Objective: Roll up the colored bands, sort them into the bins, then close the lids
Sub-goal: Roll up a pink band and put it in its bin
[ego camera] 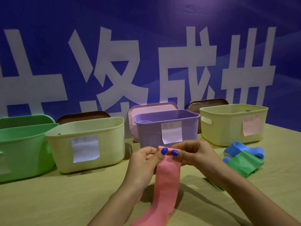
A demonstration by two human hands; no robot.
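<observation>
Behind, a blue wall with large flat white characters fills the upper view. Below it a smooth tan table is spread, and four open plastic bins with rounded corners are lined along its far edge: a green bin at the left, a pale yellow bin beside it, a purple bin in the middle and a yellow bin with a slot handle at the right. A rectangular paper label is stuck on the front of the three rightmost bins. Rounded lids are propped against the wall behind them: a green lid, a brown lid, a pink lid and a second brown lid.

In front of the purple bin, a long, thin, matte pink band is held up; its top edge is curled over and its length trails down toward the near edge of the view. That top edge is pinched by the left hand and by the right hand, thumbs pressed on the fold.

On the table in front of the yellow bin, a green band lies crumpled across a flattened blue band, touching it.
</observation>
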